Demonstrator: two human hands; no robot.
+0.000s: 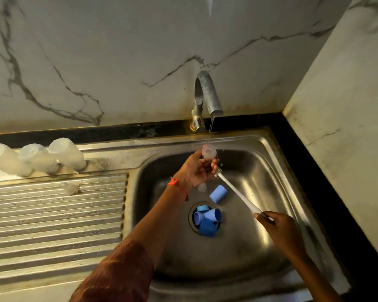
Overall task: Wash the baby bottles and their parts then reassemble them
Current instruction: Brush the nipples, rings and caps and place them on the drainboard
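Observation:
My left hand (198, 170) holds a clear silicone nipple (208, 151) under the thin stream of water from the tap (207, 94). My right hand (277, 225) grips the white handle of a bottle brush (238, 192), whose head lies against the nipple at my left fingertips. One blue cap (218, 194) lies on the sink floor. Several more blue caps (206, 220) are piled over the drain. Another clear nipple (202, 187) lies in the basin just below my left hand. Three translucent bottles (37, 158) stand upside down on the drainboard.
The steel sink (260, 171) sits in a corner between marble walls, with a black counter strip behind and to the right. On the ribbed drainboard (52, 214) to the left lies one more clear nipple (70, 188).

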